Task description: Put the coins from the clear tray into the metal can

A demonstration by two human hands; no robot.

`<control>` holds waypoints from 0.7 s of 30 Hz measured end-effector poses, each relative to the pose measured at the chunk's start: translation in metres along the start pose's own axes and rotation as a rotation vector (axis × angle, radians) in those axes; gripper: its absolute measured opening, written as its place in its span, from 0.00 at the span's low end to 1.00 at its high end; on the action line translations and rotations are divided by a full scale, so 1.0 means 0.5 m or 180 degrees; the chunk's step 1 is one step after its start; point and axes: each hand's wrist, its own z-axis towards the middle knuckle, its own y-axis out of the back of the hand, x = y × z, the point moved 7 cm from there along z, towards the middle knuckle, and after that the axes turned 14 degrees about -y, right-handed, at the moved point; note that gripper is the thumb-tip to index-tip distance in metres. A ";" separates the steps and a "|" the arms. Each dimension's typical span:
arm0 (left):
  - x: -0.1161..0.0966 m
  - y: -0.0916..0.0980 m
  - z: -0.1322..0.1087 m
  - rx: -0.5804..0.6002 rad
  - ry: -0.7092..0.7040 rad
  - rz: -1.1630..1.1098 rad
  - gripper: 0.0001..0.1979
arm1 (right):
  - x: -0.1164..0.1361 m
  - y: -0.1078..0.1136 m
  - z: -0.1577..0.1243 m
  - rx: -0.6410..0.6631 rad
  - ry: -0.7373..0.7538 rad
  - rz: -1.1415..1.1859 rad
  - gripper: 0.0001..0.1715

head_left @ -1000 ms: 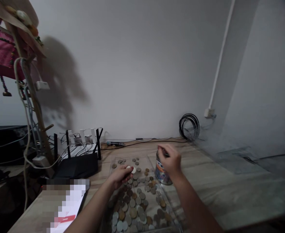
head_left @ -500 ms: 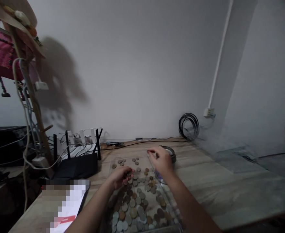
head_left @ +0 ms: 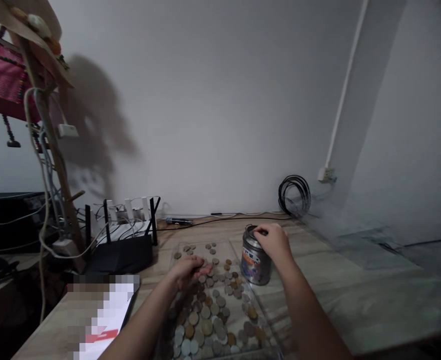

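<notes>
Right hand [head_left: 275, 242] back atop upright tin [head_left: 255, 262], grip pinched at mouth; left hand [head_left: 188, 270] over coins [head_left: 208, 315], grip unclear.

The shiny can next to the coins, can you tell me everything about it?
The can is small, round and silvery, metal by its look, with a blue and orange label. It stands upright on the wooden table, just right of the clear tray of coins. The right hand has its fingertips at the top rim.

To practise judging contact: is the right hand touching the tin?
Cannot tell. In the head view, fingertips of the right hand overlap the tin at its rim; neither contact nor gap shows plainly.
</notes>
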 end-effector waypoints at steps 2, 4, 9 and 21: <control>-0.005 0.001 0.000 0.0023 -0.0121 0.0151 0.09 | 0.016 0.020 -0.011 -0.0306 0.0123 0.0044 0.08; -0.013 -0.007 -0.001 0.0181 -0.0316 0.0303 0.12 | 0.043 0.045 -0.034 -0.0707 0.0375 0.0326 0.09; -0.022 -0.013 -0.005 0.0248 -0.0511 0.0344 0.17 | 0.123 -0.001 -0.104 0.0052 0.0944 0.1320 0.12; -0.007 -0.022 -0.010 0.0416 -0.0180 0.0278 0.11 | 0.157 -0.146 -0.168 0.1311 0.1070 0.0806 0.07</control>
